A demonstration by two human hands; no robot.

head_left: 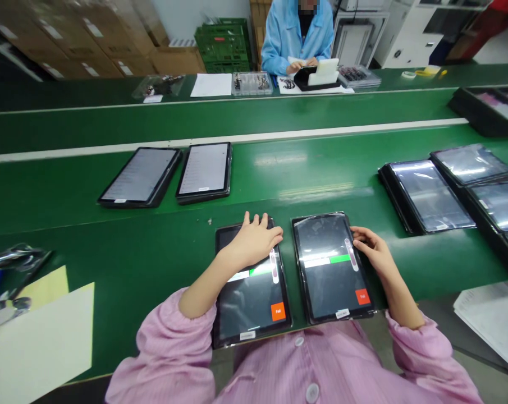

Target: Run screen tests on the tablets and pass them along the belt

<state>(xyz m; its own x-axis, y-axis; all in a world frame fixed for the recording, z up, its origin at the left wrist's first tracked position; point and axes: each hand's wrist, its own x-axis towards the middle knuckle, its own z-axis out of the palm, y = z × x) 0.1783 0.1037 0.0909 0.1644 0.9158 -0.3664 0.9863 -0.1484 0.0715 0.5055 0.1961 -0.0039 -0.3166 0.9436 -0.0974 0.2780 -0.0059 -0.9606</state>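
Two dark tablets lie side by side at the near edge of the green bench, each showing a green bar and an orange square button. My left hand (256,238) lies flat, fingers stretched out, across the top of the left tablet (251,300). My right hand (374,249) rests at the right edge of the right tablet (329,269), fingers curled against its side, holding nothing apart from it. Both tablets are wrapped in clear film.
Two more tablets (142,175) (204,170) lie lit further back on the left. Several film-wrapped tablets (433,193) are stacked at the right. Yellow and white papers (39,336) sit at the near left. A person in a blue coat (298,33) works across the belt.
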